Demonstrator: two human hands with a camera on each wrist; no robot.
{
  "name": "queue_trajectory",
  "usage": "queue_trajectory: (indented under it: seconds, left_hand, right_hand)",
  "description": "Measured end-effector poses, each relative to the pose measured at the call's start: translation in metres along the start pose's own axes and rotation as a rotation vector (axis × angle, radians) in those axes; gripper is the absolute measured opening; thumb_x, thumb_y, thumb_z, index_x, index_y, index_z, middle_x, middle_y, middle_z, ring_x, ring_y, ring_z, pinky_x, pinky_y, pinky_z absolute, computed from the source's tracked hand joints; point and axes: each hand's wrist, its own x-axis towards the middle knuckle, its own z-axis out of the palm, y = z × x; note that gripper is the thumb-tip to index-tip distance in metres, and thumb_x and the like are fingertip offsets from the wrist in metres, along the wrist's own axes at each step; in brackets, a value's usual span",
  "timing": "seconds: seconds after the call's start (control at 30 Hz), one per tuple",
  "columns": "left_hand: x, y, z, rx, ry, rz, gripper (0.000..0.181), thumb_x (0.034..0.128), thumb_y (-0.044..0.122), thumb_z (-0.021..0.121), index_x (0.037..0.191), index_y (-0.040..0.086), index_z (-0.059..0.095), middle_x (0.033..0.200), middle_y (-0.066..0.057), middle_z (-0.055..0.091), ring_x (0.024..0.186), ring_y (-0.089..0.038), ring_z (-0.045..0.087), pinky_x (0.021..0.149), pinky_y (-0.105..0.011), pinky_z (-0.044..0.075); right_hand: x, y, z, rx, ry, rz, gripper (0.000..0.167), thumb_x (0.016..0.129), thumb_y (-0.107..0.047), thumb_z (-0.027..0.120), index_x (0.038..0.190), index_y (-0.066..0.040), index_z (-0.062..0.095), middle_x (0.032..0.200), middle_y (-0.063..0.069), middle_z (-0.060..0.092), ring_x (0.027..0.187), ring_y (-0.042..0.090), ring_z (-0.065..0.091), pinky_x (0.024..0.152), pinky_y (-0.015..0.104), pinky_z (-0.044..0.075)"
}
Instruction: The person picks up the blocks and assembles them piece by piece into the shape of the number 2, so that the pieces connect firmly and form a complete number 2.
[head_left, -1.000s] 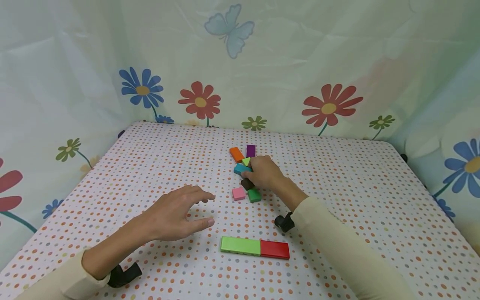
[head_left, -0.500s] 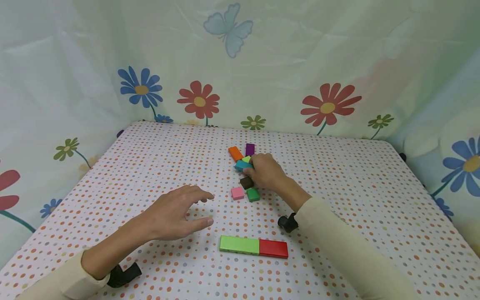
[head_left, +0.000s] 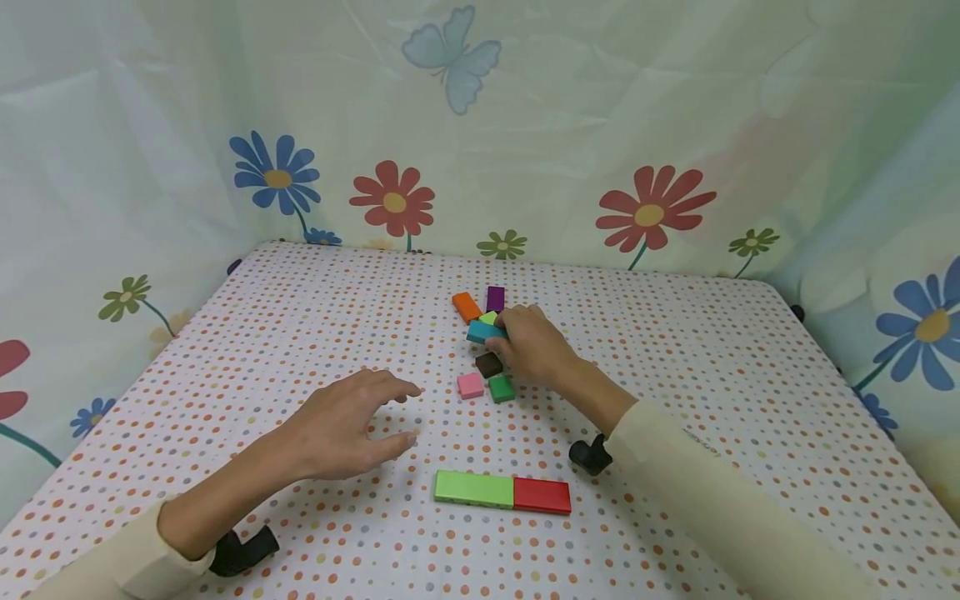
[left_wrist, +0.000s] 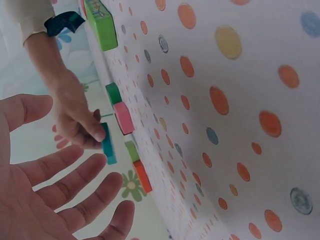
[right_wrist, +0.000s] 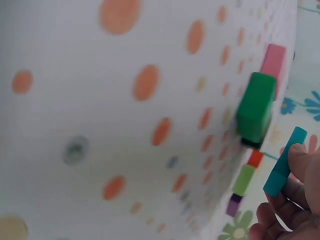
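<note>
Pinched between thumb and fingers of my right hand [head_left: 536, 343] is a teal block [head_left: 483, 332], lifted off the table in both wrist views. Around that hand lie a light green block [head_left: 488, 317], an orange block [head_left: 466, 307], a purple block [head_left: 496, 298], a dark brown block [head_left: 489, 364], a green block [head_left: 501, 388] and a pink block [head_left: 470, 385]. My left hand [head_left: 352, 425] hovers at the left, fingers spread and holding nothing. Nearer to me, a long light green block [head_left: 474, 488] and a red block [head_left: 542, 495] lie end to end.
The blocks lie on a table covered with a dotted cloth [head_left: 300, 333]. Behind it hangs a flower-print curtain [head_left: 540, 125], which also closes off both sides. Each wrist wears a black camera strap, seen at the left cuff [head_left: 243, 552].
The right hand has picked the teal block up from among the others and turned it slightly. The left hand keeps its place, while the head view shifts a little.
</note>
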Motion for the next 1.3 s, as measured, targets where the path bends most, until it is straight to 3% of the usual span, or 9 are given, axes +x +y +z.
queue_trajectory:
  seconds: [0.23,0.5,0.7,0.93,1.13,1.3]
  left_hand:
    - [0.000,0.000,0.003,-0.002,-0.018,-0.018,0.052,0.0891,0.040,0.072,0.136,0.019,0.063,0.121,0.003,0.067,0.115,-0.019,0.060,0.088,-0.047,0.052]
    - [-0.001,0.000,0.003,0.004,-0.003,0.002,0.052,0.0888,0.041,0.072,0.135,0.019,0.064,0.121,0.002,0.068,0.114,-0.018,0.061,0.087,-0.046,0.052]
    - [-0.002,0.000,0.003,-0.001,-0.006,0.003,0.052,0.0892,0.040,0.072,0.136,0.018,0.063,0.122,0.001,0.068,0.116,-0.020,0.061,0.090,-0.047,0.051]
    - [-0.004,-0.001,0.003,-0.001,-0.007,-0.004,0.053,0.0891,0.040,0.073,0.136,0.018,0.063,0.121,0.001,0.067,0.115,-0.019,0.061,0.089,-0.046,0.051]
    - [-0.004,0.000,0.005,0.004,-0.010,-0.010,0.053,0.0889,0.040,0.073,0.136,0.019,0.062,0.121,0.002,0.067,0.113,-0.017,0.061,0.085,-0.043,0.051]
    - [-0.003,0.001,0.005,0.002,-0.011,-0.012,0.054,0.0885,0.040,0.073,0.137,0.020,0.062,0.121,0.003,0.067,0.116,-0.018,0.060,0.086,-0.045,0.051]
  right_hand:
    - [-0.007,-0.012,-0.010,0.020,-0.001,-0.032,0.040,0.103,-0.031,0.059,0.129,0.000,0.059,0.122,0.011,0.061,0.110,0.026,0.049,0.094,0.038,0.050]
    - [-0.015,-0.014,-0.016,0.067,-0.017,-0.038,0.041,0.102,-0.029,0.062,0.130,0.001,0.059,0.124,0.013,0.062,0.115,0.027,0.049,0.097,0.039,0.050]
    - [-0.024,-0.010,-0.019,0.114,-0.044,-0.109,0.041,0.101,-0.026,0.064,0.130,0.004,0.059,0.120,0.013,0.062,0.117,0.028,0.050,0.097,0.041,0.050]
    - [-0.039,-0.005,-0.013,0.140,-0.051,-0.224,0.032,0.100,-0.021,0.065,0.124,0.001,0.061,0.112,0.007,0.063,0.106,0.022,0.050,0.088,0.035,0.050]
    - [-0.053,-0.004,-0.006,0.104,-0.051,-0.284,0.031,0.098,-0.021,0.069,0.122,-0.003,0.063,0.115,0.005,0.064,0.108,0.019,0.049,0.087,0.033,0.050]
    - [-0.060,-0.010,-0.004,-0.013,-0.059,-0.382,0.033,0.097,-0.023,0.070,0.123,-0.004,0.063,0.118,0.003,0.065,0.112,0.019,0.049,0.092,0.032,0.051]
